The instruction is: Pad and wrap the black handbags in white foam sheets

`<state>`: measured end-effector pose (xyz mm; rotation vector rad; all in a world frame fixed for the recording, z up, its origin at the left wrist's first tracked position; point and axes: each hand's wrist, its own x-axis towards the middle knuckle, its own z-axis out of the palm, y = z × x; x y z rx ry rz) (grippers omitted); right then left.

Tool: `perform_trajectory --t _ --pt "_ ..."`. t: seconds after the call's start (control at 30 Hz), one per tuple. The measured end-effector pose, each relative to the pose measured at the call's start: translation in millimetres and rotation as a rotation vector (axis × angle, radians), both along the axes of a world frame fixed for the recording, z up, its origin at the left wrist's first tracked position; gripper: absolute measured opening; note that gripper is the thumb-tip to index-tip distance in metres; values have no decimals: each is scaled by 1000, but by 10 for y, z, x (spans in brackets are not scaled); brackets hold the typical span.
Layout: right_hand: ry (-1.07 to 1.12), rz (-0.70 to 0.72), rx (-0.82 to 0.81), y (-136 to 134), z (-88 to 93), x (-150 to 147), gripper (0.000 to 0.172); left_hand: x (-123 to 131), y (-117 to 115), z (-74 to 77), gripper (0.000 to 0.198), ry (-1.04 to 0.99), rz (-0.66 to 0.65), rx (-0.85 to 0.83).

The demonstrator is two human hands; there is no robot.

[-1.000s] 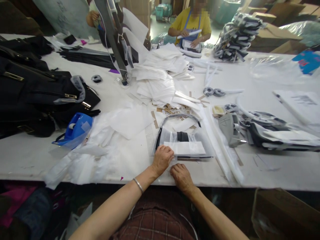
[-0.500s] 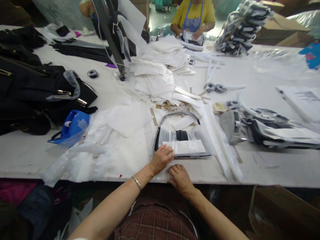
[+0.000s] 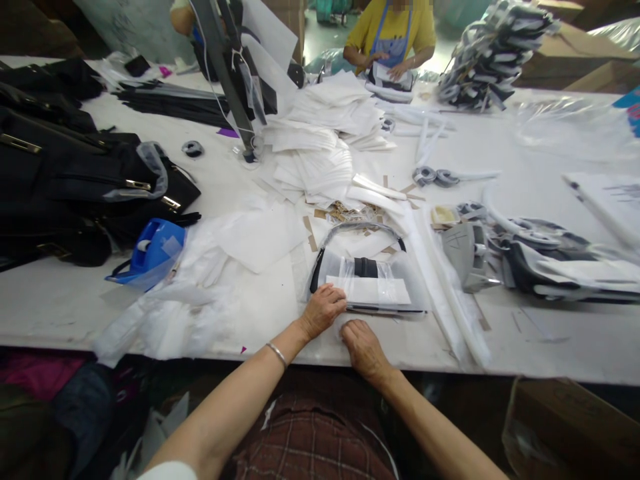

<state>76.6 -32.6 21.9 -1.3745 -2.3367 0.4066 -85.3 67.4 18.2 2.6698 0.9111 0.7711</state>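
Head view showed left hand (image 3: 324, 311) and right hand (image 3: 364, 348) with fingers curled, any grip unclear, the left touching the bag (image 3: 367, 268) on the table (image 3: 270, 313), likely to steady it.

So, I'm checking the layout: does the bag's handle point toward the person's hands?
No, the handle arches from the far side of the bag, away from the left hand and the right hand.

Forearms (image 3: 235, 403) angle inward — left hand (image 3: 323, 311) farther forward, right hand (image 3: 364, 349) curled.
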Motion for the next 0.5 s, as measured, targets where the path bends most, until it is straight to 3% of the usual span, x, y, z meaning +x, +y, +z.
perform_trajectory --t 0.23,0.37,0.5 --pt "10 -55 52 40 136 -33 23 26 -39 -4 13 25 27 -22" --pt "-94 -93 102 328 306 20 23 -46 -85 40 17 39 6 -66" --pt "-197 -106 11 624 405 61 20 -138 -166 102 21 -3 -17 -198"
